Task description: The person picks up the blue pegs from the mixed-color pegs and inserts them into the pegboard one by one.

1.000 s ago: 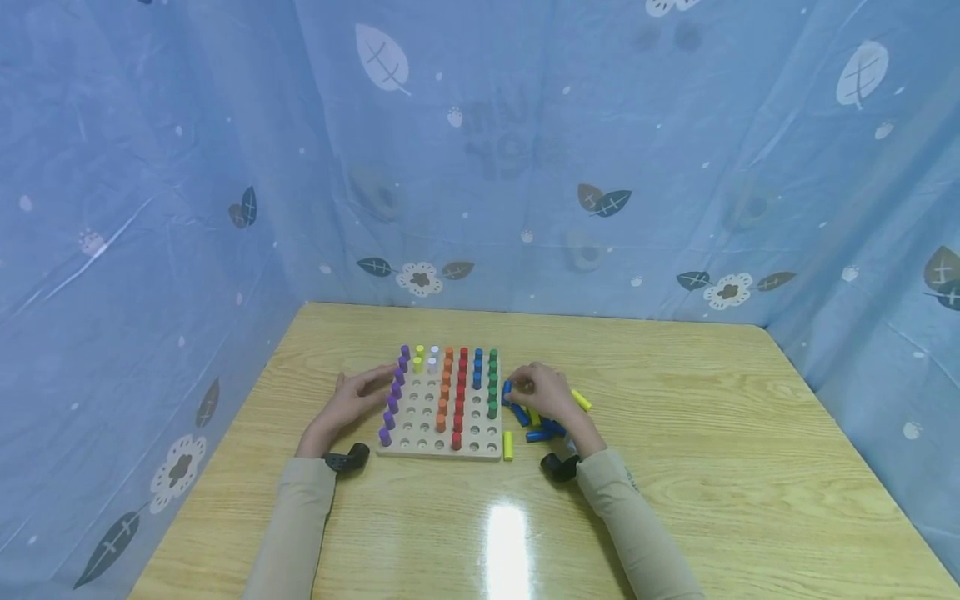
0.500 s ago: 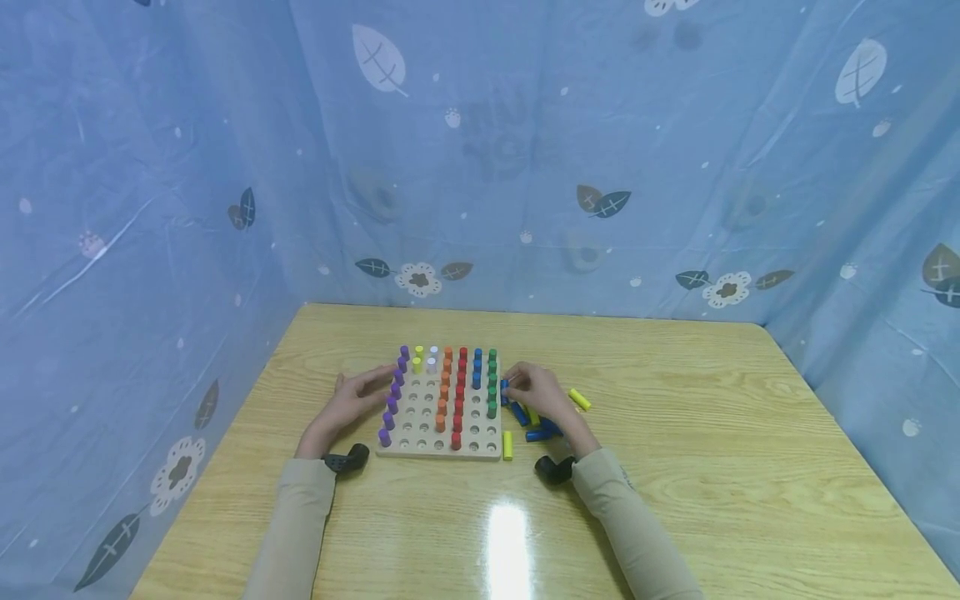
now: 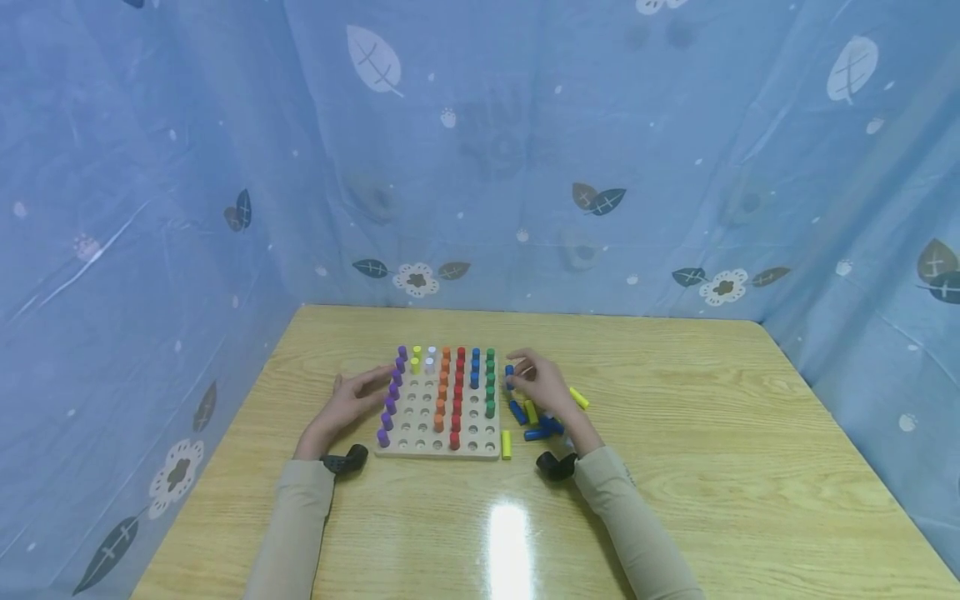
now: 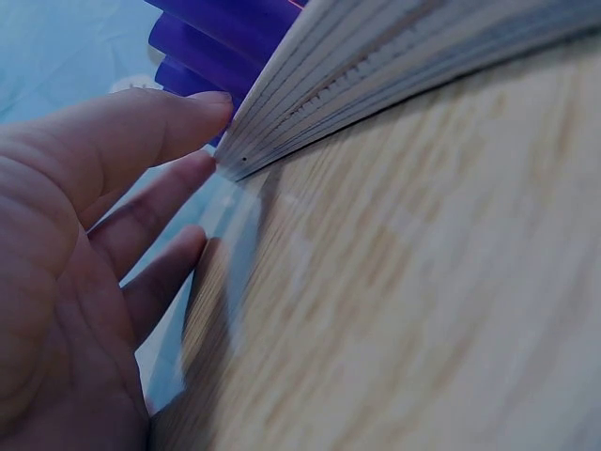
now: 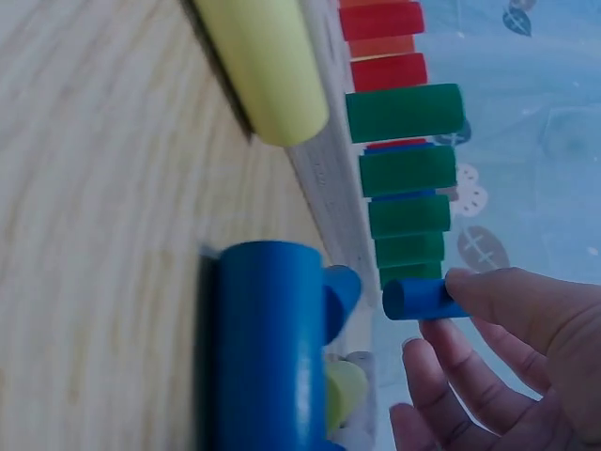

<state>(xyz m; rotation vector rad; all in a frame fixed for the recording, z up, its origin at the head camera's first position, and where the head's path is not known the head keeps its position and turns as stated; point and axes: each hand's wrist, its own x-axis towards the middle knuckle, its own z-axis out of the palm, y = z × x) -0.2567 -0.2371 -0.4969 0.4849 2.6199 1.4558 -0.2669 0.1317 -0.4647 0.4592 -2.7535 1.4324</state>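
Observation:
A wooden pegboard (image 3: 438,451) holds columns of upright purple, yellow, white, orange, red, blue and green pegs. My left hand (image 3: 352,404) lies at its left side, fingers extended. In the left wrist view the thumb and fingertips (image 4: 218,105) are at the board's edge, beside the purple pegs (image 4: 207,42). My right hand (image 3: 546,390) is just right of the board. Between its thumb and fingers it pinches a blue peg (image 5: 418,299), near the green pegs (image 5: 406,113). The other fingers of that hand are loosely bent.
Loose blue pegs (image 3: 517,412) and yellow pegs (image 3: 531,412) lie on the table right of the board, under and beside the right hand. One yellow peg (image 3: 506,445) rests close to the board's front right corner. A blue patterned curtain (image 3: 480,167) hangs behind the table.
The right hand shifts slightly left, then back right and farther from me, with the blue peg in its pinch now higher in the head view. The left hand stays at the board's side.

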